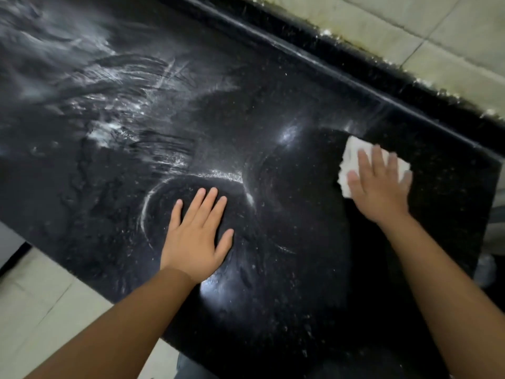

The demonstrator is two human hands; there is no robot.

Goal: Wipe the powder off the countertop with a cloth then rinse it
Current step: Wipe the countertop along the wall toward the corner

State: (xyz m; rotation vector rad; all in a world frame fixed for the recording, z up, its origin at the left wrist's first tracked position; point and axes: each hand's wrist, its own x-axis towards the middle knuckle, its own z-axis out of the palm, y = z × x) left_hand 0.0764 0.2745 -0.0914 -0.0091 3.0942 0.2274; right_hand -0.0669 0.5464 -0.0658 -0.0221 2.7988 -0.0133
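A black speckled countertop [287,269] fills the view. White powder [109,110] is smeared in streaks and arcs over its left and middle parts. A folded white cloth [352,154] lies near the counter's right back corner. My right hand [379,184] presses flat on the cloth with straight fingers and covers most of it. My left hand [196,233] rests flat on the counter with fingers spread, inside a curved ring of powder [218,175].
A raised black ledge [300,56] runs along the back of the counter under a pale tiled wall [410,28]. Light floor tiles [41,310] show below the front edge at the lower left. The counter ends at the right near my right hand.
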